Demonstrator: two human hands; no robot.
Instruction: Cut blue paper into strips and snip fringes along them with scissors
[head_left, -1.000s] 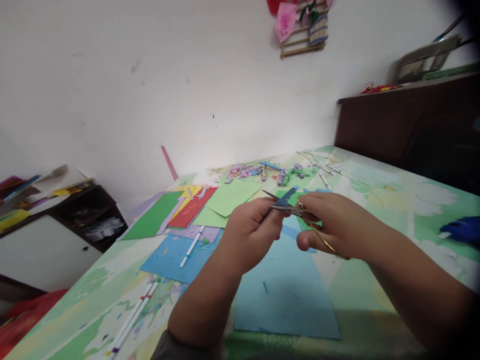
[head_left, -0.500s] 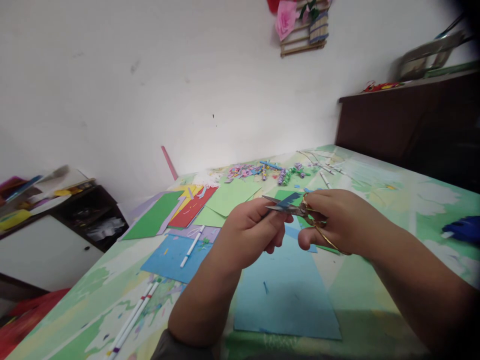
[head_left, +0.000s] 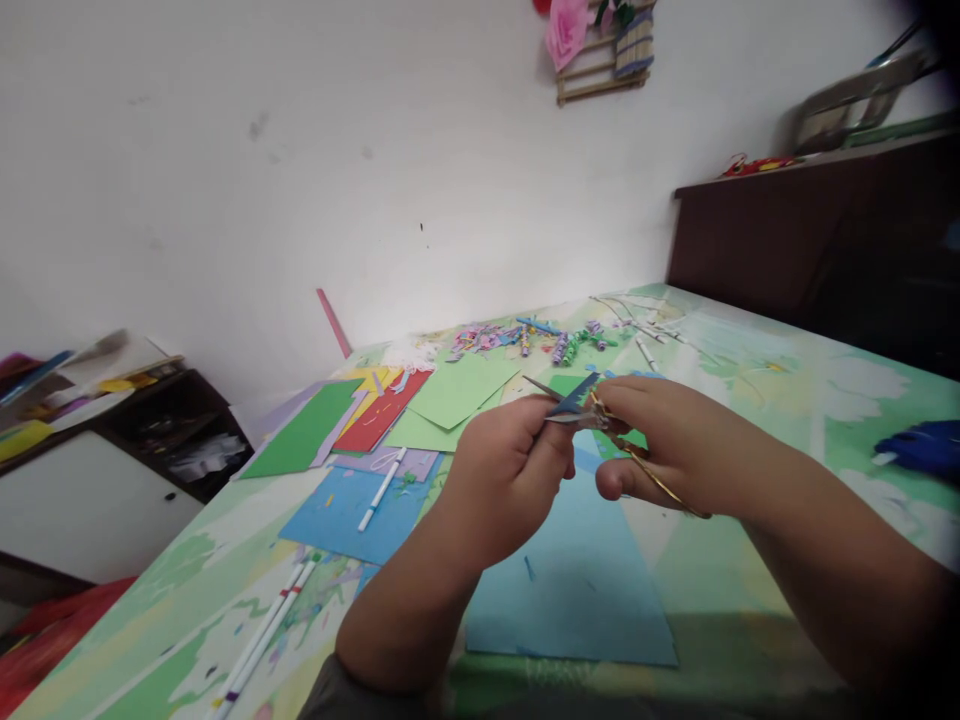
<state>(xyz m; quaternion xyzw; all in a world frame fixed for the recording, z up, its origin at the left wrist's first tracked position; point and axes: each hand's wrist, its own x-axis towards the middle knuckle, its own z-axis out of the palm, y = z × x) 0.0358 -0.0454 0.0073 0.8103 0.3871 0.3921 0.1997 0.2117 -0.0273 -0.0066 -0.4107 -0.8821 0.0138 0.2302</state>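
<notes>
My right hand (head_left: 675, 440) is closed on a pair of scissors (head_left: 626, 445) with gold-coloured handles, their metal blades parted and pointing left. A small dark blue strip of paper (head_left: 576, 394) with a fringed edge lies between the blades. My left hand (head_left: 510, 470) pinches the strip's near end, its fingertips close by the blades. Both hands are held above a light blue sheet of paper (head_left: 570, 600), on which a few tiny blue scraps lie.
Green, red and blue paper sheets (head_left: 352, 515) overlap on the left of the patterned tablecloth (head_left: 180, 620). White sticks (head_left: 262, 640) lie at the front left. Paper scraps and curled pieces (head_left: 566, 345) sit at the back, and a blue glue gun-like object (head_left: 919, 450) is at the right.
The scissor blades have opened wider around the blue strip. My left hand has turned slightly, and the whole view has shifted a little.
</notes>
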